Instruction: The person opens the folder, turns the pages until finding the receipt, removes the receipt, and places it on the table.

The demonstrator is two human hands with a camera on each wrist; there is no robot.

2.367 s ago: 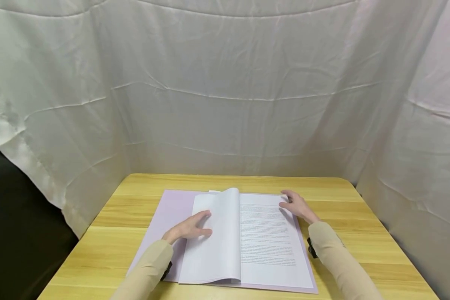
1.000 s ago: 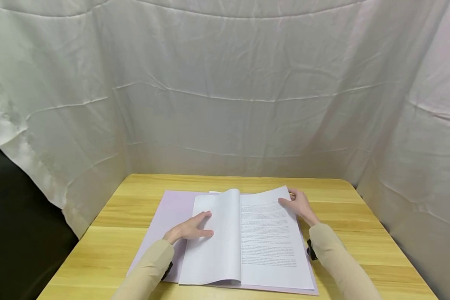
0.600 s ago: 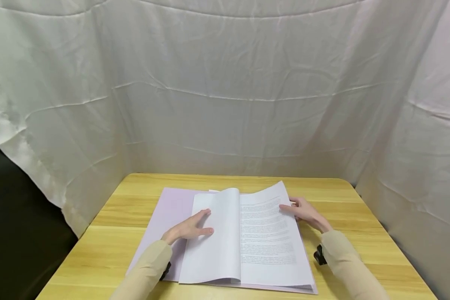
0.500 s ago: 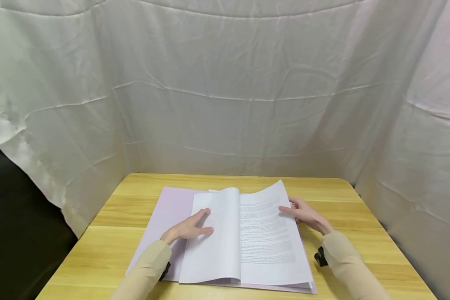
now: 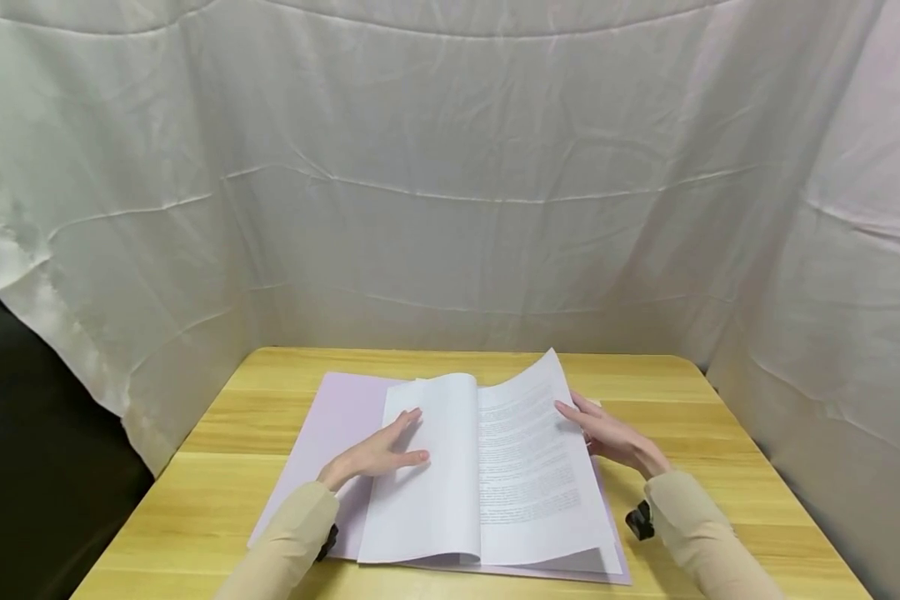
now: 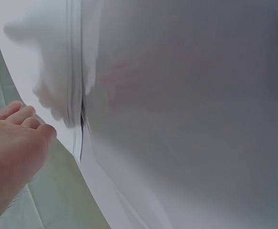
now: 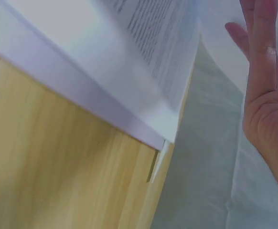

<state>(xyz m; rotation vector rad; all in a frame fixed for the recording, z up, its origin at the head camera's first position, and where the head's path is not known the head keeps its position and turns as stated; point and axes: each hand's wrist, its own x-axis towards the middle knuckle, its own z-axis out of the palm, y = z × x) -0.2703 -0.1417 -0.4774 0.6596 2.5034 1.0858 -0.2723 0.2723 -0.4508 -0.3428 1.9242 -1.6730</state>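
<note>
A lilac folder [image 5: 348, 408] lies spread on the table, with bound white printed pages in it. My left hand [image 5: 378, 450] rests on the turned pages [image 5: 446, 492] at the left, its fingers straight and the thumb apart. At the right, my right hand [image 5: 607, 433] pinches the outer edge of a printed page [image 5: 528, 450], thumb over the text side and fingers partly hidden behind it. The page's far corner stands up and its near corner is lifted off the sheet below. In the right wrist view my right hand [image 7: 265, 90] appears beside the paper.
The folder and pages lie near the front of a wooden table [image 5: 270, 375]. A pale curtain [image 5: 450, 192] hangs behind and at both sides. Something dark [image 5: 37, 458] fills the lower left, beyond the table.
My right hand has taken hold of the right page's edge and slid a little nearer me along it. The page has lifted and curled leftward. My left hand has stayed nearly still.
</note>
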